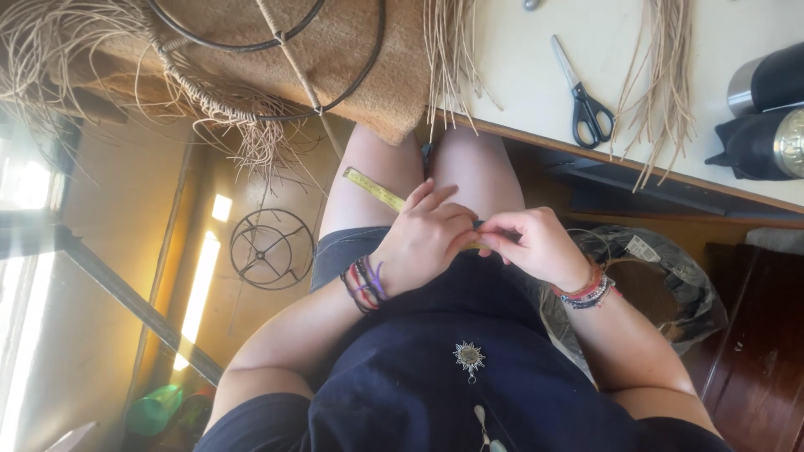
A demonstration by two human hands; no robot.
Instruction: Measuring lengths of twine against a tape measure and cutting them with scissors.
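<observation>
Centrally, both hands, left hand (425,238) and right hand (536,244), pinch a yellow tape measure (374,190); wire frame (276,59) at upper left only partly woven.

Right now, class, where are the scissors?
In the head view, the black-handled scissors lie shut on the pale table, upper right, between two bundles of straw-coloured fibre strands and left of a dark metal flask.

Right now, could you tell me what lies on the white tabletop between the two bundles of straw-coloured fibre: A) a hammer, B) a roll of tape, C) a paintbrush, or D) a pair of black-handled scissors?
D: a pair of black-handled scissors lies flat on the white tabletop, with one bundle of fibre on one side and another bundle on the other.
</observation>
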